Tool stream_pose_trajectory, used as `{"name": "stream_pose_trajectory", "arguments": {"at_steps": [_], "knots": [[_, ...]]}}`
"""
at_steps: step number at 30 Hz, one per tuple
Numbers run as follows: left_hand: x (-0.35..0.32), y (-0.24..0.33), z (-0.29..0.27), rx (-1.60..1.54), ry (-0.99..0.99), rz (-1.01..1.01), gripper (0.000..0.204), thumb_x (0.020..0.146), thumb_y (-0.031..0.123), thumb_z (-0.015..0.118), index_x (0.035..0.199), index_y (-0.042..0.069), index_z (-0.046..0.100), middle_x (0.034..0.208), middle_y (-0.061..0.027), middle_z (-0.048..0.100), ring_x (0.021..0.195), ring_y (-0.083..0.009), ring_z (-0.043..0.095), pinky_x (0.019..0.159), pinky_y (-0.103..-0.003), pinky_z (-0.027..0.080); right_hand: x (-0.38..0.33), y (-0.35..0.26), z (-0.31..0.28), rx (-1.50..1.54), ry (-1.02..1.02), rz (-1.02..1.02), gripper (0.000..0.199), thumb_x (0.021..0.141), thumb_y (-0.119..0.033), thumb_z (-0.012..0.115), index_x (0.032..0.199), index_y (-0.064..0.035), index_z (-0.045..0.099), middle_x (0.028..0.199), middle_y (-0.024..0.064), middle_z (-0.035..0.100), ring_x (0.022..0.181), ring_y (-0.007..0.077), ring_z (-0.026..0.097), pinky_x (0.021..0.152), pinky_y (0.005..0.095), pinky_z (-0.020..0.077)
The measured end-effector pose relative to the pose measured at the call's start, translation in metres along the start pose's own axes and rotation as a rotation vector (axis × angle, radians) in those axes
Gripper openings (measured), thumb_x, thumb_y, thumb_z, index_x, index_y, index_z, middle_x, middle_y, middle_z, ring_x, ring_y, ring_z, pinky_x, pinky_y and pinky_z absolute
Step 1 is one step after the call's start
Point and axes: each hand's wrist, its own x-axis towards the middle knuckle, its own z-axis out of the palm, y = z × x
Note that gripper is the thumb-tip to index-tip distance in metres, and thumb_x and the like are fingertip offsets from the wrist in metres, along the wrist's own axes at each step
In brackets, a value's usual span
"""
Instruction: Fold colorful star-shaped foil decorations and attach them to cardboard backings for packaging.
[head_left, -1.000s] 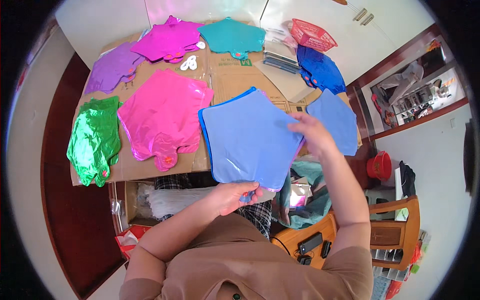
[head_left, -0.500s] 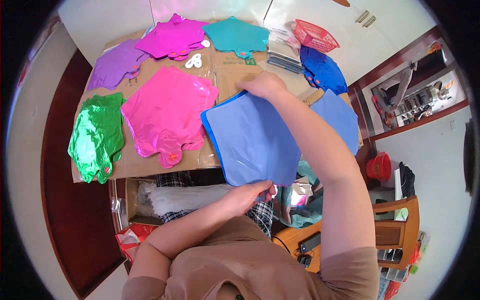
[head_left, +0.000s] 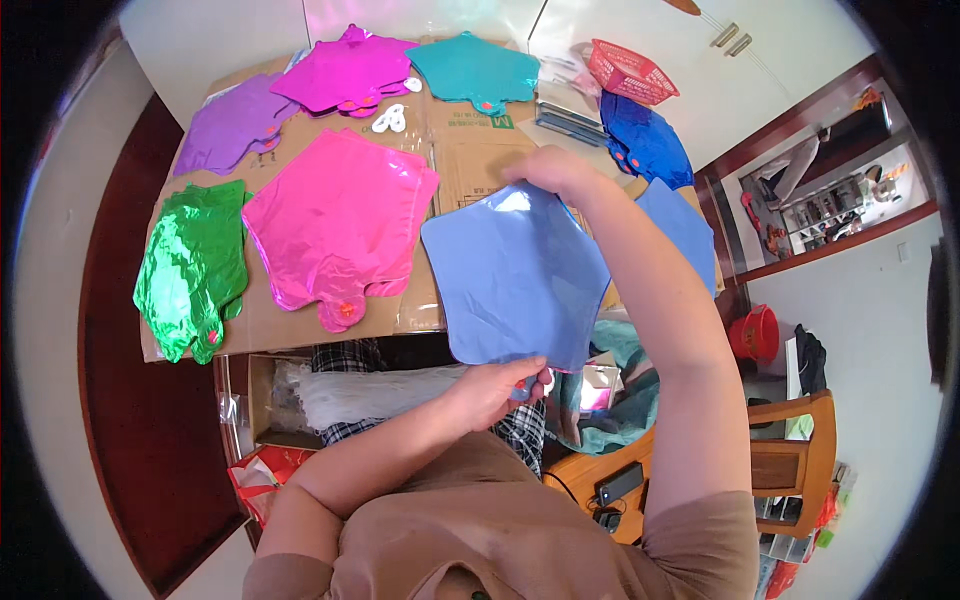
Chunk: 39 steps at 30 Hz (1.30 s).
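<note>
A flat, light-blue star-shaped foil balloon (head_left: pixel 515 275) is held up over the table's near edge. My left hand (head_left: pixel 497 392) pinches its lower edge near the tab, thumb in front and fingers curled behind. My right hand (head_left: pixel 552 170) is at its top point, its fingers partly hidden and smeared by motion. Left of it lies a pile of pink star balloons (head_left: pixel 340 215), tab toward me. Another light-blue star balloon (head_left: pixel 678 235) rests on the right side, partly behind my right forearm.
Around the cardboard-covered table (head_left: pixel 465 160) lie green (head_left: pixel 190 265), purple (head_left: pixel 232 125), magenta (head_left: pixel 345 70), teal (head_left: pixel 475 70) and dark-blue (head_left: pixel 645 140) foil balloons. White loops (head_left: pixel 388 119) lie between piles. A red basket (head_left: pixel 630 72) stands at the back right. White strands (head_left: pixel 380 398) fill a box below.
The darker blue edge along the balloon's left side no longer shows. My right hand has moved slightly right, and the held balloon has shifted right and turned flatter toward me.
</note>
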Motion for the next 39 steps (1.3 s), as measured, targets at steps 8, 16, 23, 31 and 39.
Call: {"name": "stream_pose_trajectory", "arguments": {"at_steps": [8,16,23,31,39], "knots": [[-0.002,0.009,0.000,-0.030,-0.003,-0.034,0.018,0.091,0.022,0.063,0.095,0.005,0.060,0.086,-0.0036,0.060,0.078,-0.0143,0.056,0.073,-0.028,0.049,0.016,0.021,-0.007,0.046,-0.187,-0.135,0.025,0.075,-0.017,0.067,0.093,-0.0016,0.071,0.084,0.0079,0.068,0.075,0.0163,0.061,0.068,0.0306,0.0485],[0.002,0.007,-0.002,0.021,0.026,-0.012,0.020,0.091,0.024,0.062,0.094,0.004,0.062,0.086,-0.0028,0.060,0.078,-0.0134,0.056,0.075,-0.028,0.048,0.007,0.006,0.001,-0.182,-0.012,-0.037,0.028,0.077,-0.021,0.061,0.091,0.0013,0.070,0.090,0.0150,0.068,0.080,0.0248,0.063,0.071,0.0359,0.0500],[0.001,0.009,0.006,0.070,0.066,0.004,0.018,0.091,0.022,0.063,0.092,0.004,0.061,0.085,-0.0028,0.058,0.076,-0.0136,0.054,0.074,-0.028,0.049,0.031,0.021,0.017,-0.269,0.200,0.002,0.040,0.081,-0.034,0.059,0.093,0.0027,0.069,0.102,0.0220,0.066,0.096,0.0365,0.063,0.084,0.0403,0.0498],[0.004,0.011,0.002,0.053,0.082,0.010,0.020,0.089,0.022,0.065,0.094,0.003,0.062,0.085,-0.0038,0.059,0.076,-0.0146,0.054,0.073,-0.028,0.049,0.001,0.019,-0.017,0.181,-0.138,0.021,0.025,0.079,-0.019,0.062,0.100,-0.0053,0.066,0.084,0.0034,0.062,0.073,0.0148,0.057,0.059,0.0324,0.0447],[-0.003,0.028,-0.006,-0.234,-0.111,-0.057,0.027,0.091,0.019,0.059,0.111,0.003,0.051,0.100,-0.0157,0.060,0.088,-0.0255,0.062,0.084,-0.042,0.051,0.011,0.029,-0.013,0.135,-0.190,-0.063,0.031,0.077,-0.006,0.062,0.107,-0.0030,0.064,0.085,0.0057,0.063,0.070,0.0133,0.057,0.053,0.0272,0.0437]]}}
